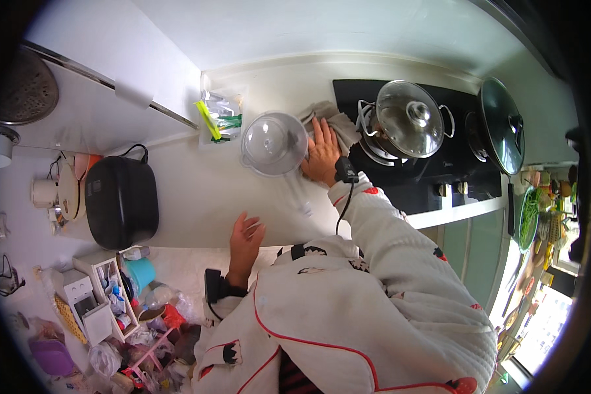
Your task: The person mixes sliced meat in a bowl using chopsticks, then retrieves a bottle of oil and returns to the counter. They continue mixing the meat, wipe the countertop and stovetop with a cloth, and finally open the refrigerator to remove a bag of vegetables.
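Head view showed the crumpled grey cloth (345, 126) on the counter (197, 203) between the clear bowl (273, 146) and black stove (419, 178), directly under the nearer right hand (322, 155), its fingers laid straight without visible grip, while the left hand (245, 238) hung half-open, empty, well apart.

Head view, single: left fisheye of a head-worn pair; faces steeply down over white jacket (368, 315) and counter (197, 197); close, wide coverage.

A crumpled grey-beige cloth (345, 127) lies bunched in loose folds on the pale countertop (200, 194), at the black stove's (419, 178) left edge.
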### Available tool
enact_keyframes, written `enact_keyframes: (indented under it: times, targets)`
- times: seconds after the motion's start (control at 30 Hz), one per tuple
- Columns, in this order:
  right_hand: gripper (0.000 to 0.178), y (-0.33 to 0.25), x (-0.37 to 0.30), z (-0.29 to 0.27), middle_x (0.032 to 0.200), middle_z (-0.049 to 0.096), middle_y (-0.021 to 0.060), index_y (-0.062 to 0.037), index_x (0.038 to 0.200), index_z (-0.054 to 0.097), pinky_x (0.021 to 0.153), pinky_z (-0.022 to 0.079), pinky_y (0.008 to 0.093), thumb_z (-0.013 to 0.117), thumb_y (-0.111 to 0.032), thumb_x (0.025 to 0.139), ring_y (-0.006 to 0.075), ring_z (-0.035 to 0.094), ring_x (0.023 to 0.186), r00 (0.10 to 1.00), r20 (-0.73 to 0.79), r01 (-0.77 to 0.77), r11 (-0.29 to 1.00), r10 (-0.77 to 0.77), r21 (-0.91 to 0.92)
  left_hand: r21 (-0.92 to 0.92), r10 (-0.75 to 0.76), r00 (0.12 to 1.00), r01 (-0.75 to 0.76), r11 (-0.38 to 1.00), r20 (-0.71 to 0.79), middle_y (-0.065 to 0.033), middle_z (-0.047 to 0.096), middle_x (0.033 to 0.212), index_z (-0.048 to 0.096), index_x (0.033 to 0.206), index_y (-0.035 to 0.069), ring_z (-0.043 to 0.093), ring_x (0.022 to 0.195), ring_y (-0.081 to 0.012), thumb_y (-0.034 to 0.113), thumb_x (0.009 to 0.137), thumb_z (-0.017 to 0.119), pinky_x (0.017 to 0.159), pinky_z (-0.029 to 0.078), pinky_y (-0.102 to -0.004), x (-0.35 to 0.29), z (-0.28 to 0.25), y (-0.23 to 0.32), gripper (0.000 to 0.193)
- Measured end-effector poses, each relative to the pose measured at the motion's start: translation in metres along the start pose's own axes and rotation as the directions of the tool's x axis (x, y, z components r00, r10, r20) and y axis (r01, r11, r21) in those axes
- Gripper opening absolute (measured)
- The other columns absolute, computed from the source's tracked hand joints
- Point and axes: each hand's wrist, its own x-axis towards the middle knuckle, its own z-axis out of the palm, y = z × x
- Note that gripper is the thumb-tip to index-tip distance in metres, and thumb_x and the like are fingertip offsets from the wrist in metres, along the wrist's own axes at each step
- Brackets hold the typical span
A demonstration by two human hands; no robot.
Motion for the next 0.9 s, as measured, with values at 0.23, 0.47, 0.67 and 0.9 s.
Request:
enact_keyframes:
  times: [0.23,0.47,0.67,0.9]
  targets:
    - [0.070,0.005,0.056,0.024,0.161,0.027,0.0210,-0.0214,0.154,0.041,0.121,0.021,0.0492,0.055,-0.050,0.091,0.0413,0.023,0.149,0.998,-0.011,-0.061,0.987,0.060,-0.147,-0.143,-0.125,0.960,0.164,0.976,0.252,-0.0171,0.053,0.141,0.024,0.155,0.002,0.059,0.121,-0.0244,0.030,0.103,0.057,0.099,0.050,-0.0339,0.049,0.072,0.044,0.067]
    - [0.072,-0.014,0.016,-0.005,0.160,0.026,0.0239,-0.0099,0.148,0.043,0.121,0.020,0.0511,0.068,-0.027,0.082,0.0416,0.021,0.150,0.994,0.090,-0.057,0.997,0.062,-0.051,-0.416,-0.284,0.948,0.317,0.852,0.141,-0.0167,0.063,0.126,0.048,0.134,-0.003,0.064,0.114,-0.0277,0.038,0.106,0.048,0.093,0.055,-0.0389,0.101,0.081,0.055,0.050]
    - [0.077,-0.016,-0.019,-0.033,0.162,0.022,0.0226,-0.0156,0.151,0.041,0.123,0.017,0.0524,0.069,-0.030,0.081,0.0415,0.019,0.151,0.962,0.270,-0.042,0.998,0.028,0.045,-0.424,-0.272,0.954,0.301,0.854,0.129,-0.0211,0.065,0.123,0.049,0.135,-0.003,0.070,0.101,-0.0309,0.032,0.108,0.044,0.091,0.058,-0.0422,0.071,0.057,0.063,0.044]
    - [0.063,-0.024,0.070,0.023,0.155,0.036,0.0226,-0.0192,0.145,0.051,0.119,0.023,0.0548,0.064,-0.038,0.086,0.0458,0.029,0.144,0.995,-0.084,-0.062,0.998,0.062,-0.005,-0.424,-0.166,0.984,0.125,0.897,-0.061,-0.0238,0.065,0.123,0.045,0.140,-0.003,0.072,0.099,-0.0332,0.030,0.110,0.036,0.077,0.063,-0.0358,0.009,-0.022,0.081,0.045]
